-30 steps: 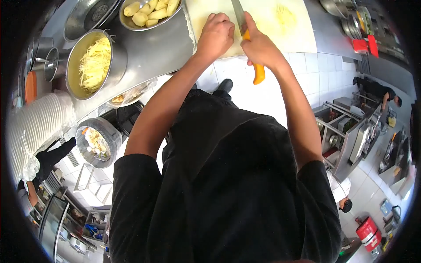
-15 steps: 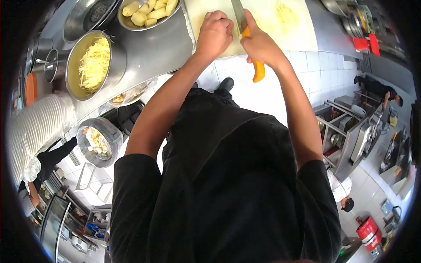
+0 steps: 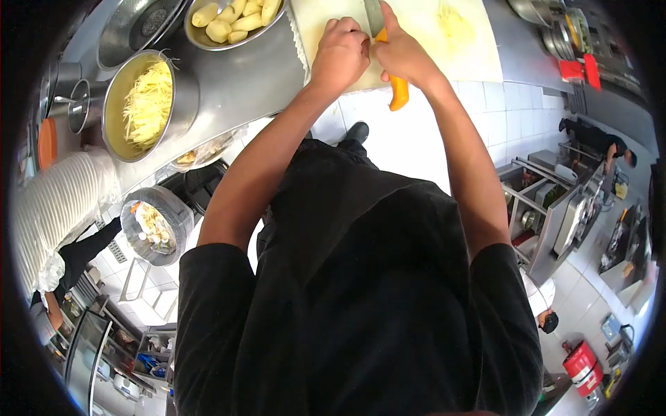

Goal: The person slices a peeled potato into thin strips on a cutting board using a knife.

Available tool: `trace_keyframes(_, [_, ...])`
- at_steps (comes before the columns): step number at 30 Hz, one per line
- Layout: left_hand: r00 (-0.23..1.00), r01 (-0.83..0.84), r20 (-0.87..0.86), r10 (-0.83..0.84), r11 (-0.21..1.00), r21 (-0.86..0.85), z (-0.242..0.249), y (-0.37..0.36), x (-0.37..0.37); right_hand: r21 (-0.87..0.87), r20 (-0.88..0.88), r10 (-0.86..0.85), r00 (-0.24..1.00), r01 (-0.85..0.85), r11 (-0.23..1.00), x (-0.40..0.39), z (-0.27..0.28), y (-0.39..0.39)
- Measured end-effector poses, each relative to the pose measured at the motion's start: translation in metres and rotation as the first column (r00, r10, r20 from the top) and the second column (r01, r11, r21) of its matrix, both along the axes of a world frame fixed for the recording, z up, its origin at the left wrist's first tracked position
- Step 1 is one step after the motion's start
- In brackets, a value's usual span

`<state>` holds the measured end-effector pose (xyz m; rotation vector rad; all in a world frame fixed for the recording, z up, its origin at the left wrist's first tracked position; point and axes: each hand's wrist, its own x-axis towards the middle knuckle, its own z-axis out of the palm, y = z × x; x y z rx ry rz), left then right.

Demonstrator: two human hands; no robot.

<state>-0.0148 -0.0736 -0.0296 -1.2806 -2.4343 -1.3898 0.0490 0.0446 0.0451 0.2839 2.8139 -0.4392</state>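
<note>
A kitchen knife [image 3: 399, 96] with an orange handle is in my right hand [image 3: 408, 59]. The fingers wrap the handle while the index finger points forward along the blade. Beside the blade, my left hand [image 3: 340, 55] rests on the pale cutting board [image 3: 479, 59] with its fingers curled under. Whatever those fingers press on is hidden. A thin patch of pale yellow shreds [image 3: 454, 22] lies on the board, right of the knife. To the left, a metal bowl holds several peeled potatoes [image 3: 219, 30], and a deep steel pot [image 3: 186, 104] contains potato strips [image 3: 149, 104].
The steel counter [image 3: 243, 80] carries a metal colander [image 3: 139, 31] at the far left. Below its edge stands a lined waste bin [image 3: 177, 215]. Stacked white containers [image 3: 66, 201] are at left. Metal bowls and a red-handled utensil [image 3: 592, 72] sit at right. Other people are farther off.
My right hand and the knife have shifted slightly left and away from my body, nearer my left hand. My left hand stays in almost the same place.
</note>
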Motion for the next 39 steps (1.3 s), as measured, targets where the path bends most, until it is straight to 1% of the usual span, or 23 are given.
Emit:
trace_keyframes(1, [1.000, -0.008, 0.011, 0.008, 1.000, 0.008, -0.001, -0.001, -0.002, -0.258, 0.021, -0.261, 0.965, 0.258, 0.931, -0.002, 0.036, -0.015])
trace_keyframes(2, [0.999, -0.019, 0.044, 0.017, 1.000, 0.025, -0.001, -0.002, -0.002, -0.483, 0.116, -0.488, 0.865, 0.479, 0.733, 0.001, 0.057, -0.026])
trace_keyframes(4, [0.993, -0.033, 0.112, 0.026, 0.998, 0.061, 0.000, -0.003, -0.002, -0.450, 0.184, -0.494, 0.850, 0.520, 0.726, 0.017, 0.050, -0.032])
trace_keyframes(5, [0.994, 0.000, 0.112, -0.005, 0.999, 0.043, 0.001, -0.004, -0.003, -0.432, 0.217, -0.499, 0.839, 0.541, 0.722, 0.025, 0.046, -0.034])
trace_keyframes(7, [0.992, 0.063, 0.105, -0.063, 0.998, 0.006, 0.003, -0.009, -0.009, -0.439, 0.222, -0.501, 0.837, 0.544, 0.715, 0.035, 0.046, -0.043])
trace_keyframes(9, [0.986, 0.132, 0.106, -0.125, 0.989, -0.063, 0.006, -0.011, -0.015, -0.434, 0.245, -0.498, 0.832, 0.554, 0.710, 0.040, 0.043, -0.047])
trace_keyframes(10, [0.982, 0.168, 0.108, -0.157, 0.981, -0.098, 0.006, -0.012, -0.016, -0.429, 0.230, -0.505, 0.832, 0.553, 0.714, 0.041, 0.041, -0.048])
trace_keyframes(13, [0.977, 0.211, 0.044, -0.207, 0.970, -0.117, 0.005, -0.011, -0.020, -0.411, 0.190, -0.514, 0.836, 0.544, 0.731, 0.041, 0.030, -0.052])
trace_keyframes(15, [0.976, 0.217, 0.058, -0.211, 0.969, -0.118, 0.007, -0.012, -0.018, -0.389, 0.170, -0.514, 0.840, 0.537, 0.749, 0.036, 0.017, -0.047])
trace_keyframes(17, [0.976, 0.213, 0.064, -0.207, 0.970, -0.114, 0.007, -0.013, -0.019, -0.421, 0.167, -0.508, 0.845, 0.527, 0.738, 0.018, 0.015, -0.033])
trace_keyframes(19, [0.978, 0.206, 0.064, -0.200, 0.974, -0.098, 0.004, -0.011, -0.021, -0.446, 0.144, -0.518, 0.843, 0.523, 0.726, 0.007, 0.025, -0.031])
trace_keyframes(22, [0.981, 0.190, 0.060, -0.187, 0.980, -0.058, 0.002, -0.012, -0.020, -0.436, 0.141, -0.515, 0.846, 0.520, 0.734, 0.006, 0.035, -0.032])
trace_keyframes(25, [0.983, 0.165, 0.081, -0.162, 0.986, -0.019, 0.001, -0.012, -0.018, -0.424, 0.243, -0.524, 0.816, 0.575, 0.700, 0.023, 0.044, -0.042])
trace_keyframes(28, [0.984, 0.157, 0.092, -0.154, 0.987, -0.025, 0.002, -0.011, -0.017, -0.450, 0.193, -0.532, 0.824, 0.557, 0.699, 0.035, 0.036, -0.052])
trace_keyframes(33, [0.984, 0.169, 0.068, -0.165, 0.984, -0.057, 0.003, -0.012, -0.018, -0.473, 0.181, -0.547, 0.817, 0.561, 0.680, 0.012, 0.016, -0.036])
trace_keyframes(35, [0.984, 0.171, 0.063, -0.167, 0.984, -0.052, 0.004, -0.010, -0.021, -0.487, 0.193, -0.541, 0.818, 0.559, 0.671, 0.002, 0.022, -0.028])
trace_keyframes(37, [0.985, 0.159, 0.072, -0.156, 0.986, -0.040, 0.002, -0.012, -0.022, -0.467, 0.206, -0.536, 0.819, 0.563, 0.682, 0.005, 0.035, -0.030])
trace_keyframes(39, [0.985, 0.124, 0.116, -0.126, 0.992, 0.022, 0.002, -0.013, -0.021, -0.456, 0.219, -0.530, 0.819, 0.566, 0.686, 0.013, 0.040, -0.038])
